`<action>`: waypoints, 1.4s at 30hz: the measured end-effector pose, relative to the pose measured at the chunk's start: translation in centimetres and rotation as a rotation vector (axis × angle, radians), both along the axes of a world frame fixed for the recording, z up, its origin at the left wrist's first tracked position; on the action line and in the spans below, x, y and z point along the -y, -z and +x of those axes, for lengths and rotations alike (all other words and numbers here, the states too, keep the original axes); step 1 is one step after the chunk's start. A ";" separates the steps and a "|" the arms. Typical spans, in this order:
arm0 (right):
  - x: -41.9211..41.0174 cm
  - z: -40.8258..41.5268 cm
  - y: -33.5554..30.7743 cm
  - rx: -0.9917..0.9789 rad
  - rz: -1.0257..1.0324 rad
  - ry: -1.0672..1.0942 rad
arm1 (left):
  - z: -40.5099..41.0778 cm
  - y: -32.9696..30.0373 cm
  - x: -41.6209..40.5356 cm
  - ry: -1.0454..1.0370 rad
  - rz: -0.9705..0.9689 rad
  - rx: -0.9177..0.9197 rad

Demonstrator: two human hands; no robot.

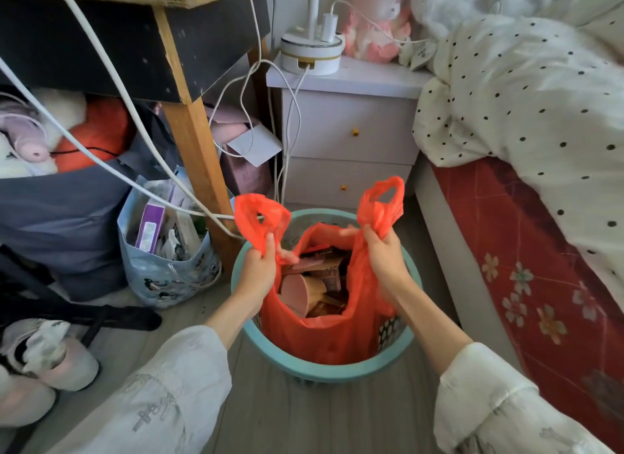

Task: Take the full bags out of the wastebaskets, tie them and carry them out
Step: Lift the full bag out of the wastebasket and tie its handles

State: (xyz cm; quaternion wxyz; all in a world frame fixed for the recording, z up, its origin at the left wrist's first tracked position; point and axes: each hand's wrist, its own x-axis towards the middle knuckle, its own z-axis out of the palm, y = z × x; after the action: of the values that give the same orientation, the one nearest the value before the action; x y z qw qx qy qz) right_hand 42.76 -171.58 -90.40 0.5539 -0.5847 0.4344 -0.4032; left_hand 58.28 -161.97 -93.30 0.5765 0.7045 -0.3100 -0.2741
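An orange plastic bag (334,335) full of rubbish sits inside a round teal wastebasket (337,372) on the floor in front of me. Pink and brown packaging shows in its open mouth. My left hand (260,267) is shut on the bag's left handle loop, which sticks up above the rim. My right hand (385,254) is shut on the right handle loop, held a little higher. The two handles are pulled apart, and the bag's body is still down in the basket.
A wooden table leg (199,156) and white cables (135,183) stand close left of the basket. A patterned bag of clutter (162,271) sits beside it. A white nightstand (347,129) is behind, and a bed with a red side (526,257) runs along the right. Shoes (44,362) lie at the left.
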 end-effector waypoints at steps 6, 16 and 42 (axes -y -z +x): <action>0.4 0.5 -4.2 0.210 0.011 -0.016 | -1.5 -4.2 1.9 -0.082 -0.290 -0.432; -0.1 0.3 -11.3 0.159 -0.133 -0.003 | -1.5 -12.5 1.8 -0.089 -0.474 -0.481; -19.6 14.5 -16.0 0.152 0.021 -0.629 | 9.8 -19.4 -19.7 -0.355 -0.327 -0.198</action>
State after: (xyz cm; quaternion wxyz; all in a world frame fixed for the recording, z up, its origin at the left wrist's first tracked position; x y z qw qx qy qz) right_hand 57.29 -151.97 -74.43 0.6883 -0.6527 0.1939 -0.2501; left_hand 68.10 -142.28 -73.86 0.7493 0.6152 -0.1636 -0.1826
